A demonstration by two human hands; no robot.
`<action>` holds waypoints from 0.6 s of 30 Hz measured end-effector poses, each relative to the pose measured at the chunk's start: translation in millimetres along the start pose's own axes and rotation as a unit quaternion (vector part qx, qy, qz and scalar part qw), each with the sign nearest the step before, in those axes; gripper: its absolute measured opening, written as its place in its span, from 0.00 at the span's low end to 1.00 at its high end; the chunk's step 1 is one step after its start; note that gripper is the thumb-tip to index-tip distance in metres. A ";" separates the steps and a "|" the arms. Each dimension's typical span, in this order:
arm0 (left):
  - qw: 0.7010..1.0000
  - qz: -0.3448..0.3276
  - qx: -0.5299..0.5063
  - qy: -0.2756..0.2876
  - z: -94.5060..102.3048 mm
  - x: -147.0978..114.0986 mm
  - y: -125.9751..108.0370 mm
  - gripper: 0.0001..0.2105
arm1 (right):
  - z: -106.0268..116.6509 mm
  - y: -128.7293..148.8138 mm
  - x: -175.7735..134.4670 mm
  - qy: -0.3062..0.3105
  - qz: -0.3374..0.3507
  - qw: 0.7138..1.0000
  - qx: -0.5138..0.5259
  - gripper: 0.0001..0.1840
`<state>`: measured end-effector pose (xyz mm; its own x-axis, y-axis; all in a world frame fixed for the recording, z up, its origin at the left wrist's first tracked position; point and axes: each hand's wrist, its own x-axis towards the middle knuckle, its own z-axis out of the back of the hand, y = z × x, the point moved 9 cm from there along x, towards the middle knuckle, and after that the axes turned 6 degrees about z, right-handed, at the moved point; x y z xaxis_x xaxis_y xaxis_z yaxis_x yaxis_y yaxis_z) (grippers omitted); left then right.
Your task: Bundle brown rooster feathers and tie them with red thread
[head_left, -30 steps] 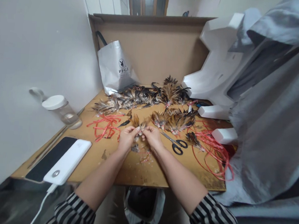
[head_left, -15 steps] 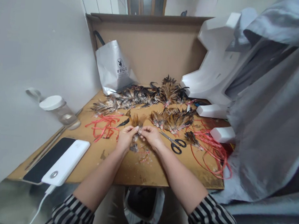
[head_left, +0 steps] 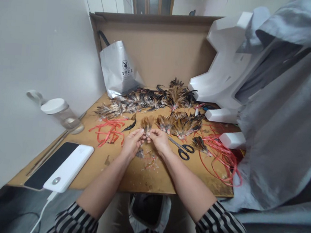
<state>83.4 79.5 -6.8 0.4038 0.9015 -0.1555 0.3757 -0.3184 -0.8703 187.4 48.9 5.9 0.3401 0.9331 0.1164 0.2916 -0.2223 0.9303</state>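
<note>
A small bunch of brown feathers (head_left: 147, 123) stands upright between my hands, its base pinched in my fingertips. My left hand (head_left: 133, 142) is closed on the bunch from the left. From the right, my right hand (head_left: 158, 140) pinches the same base, thumb and finger together. Loose grey fluff (head_left: 140, 153) and small red scraps (head_left: 151, 163) lie on the table just below the hands. Black-handled scissors (head_left: 183, 151) rest right of my right hand, blades partly open. More brown feather bunches (head_left: 180, 125) lie behind them.
Red plastic strips (head_left: 107, 131) lie to the left, with a longer red tangle (head_left: 223, 155) to the right. A feather heap (head_left: 146, 99) runs along the back before a silver bag (head_left: 118, 69). A jar (head_left: 65, 116), white power bank (head_left: 69, 168) and white foam (head_left: 222, 68) flank the table.
The feather bunch now stands straighter and shows more clearly above my fingers. Both hands have shifted slightly, still gripping its base.
</note>
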 end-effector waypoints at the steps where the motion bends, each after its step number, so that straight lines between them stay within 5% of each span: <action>1: 1.000 0.002 0.011 0.011 -2.1 -0.6 -0.4 0.13 | 0.8 3.1 -0.2 0.001 0.004 1.000 0.003 0.13; 14: 0.994 -0.051 0.098 -0.018 7.2 2.9 -3.3 0.12 | 1.4 -0.7 -0.5 0.024 -0.022 0.998 -0.051 0.14; 18: 0.990 -0.069 0.116 -0.028 6.6 -0.7 -13.4 0.16 | 19.0 21.7 7.1 0.024 0.030 0.988 -0.147 0.11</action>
<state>72.6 85.1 1.9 0.3115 0.9491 -0.0472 0.2204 -0.1204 -0.9679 213.1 45.3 20.4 0.3049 0.9345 0.1835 -0.0027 -0.1918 0.9814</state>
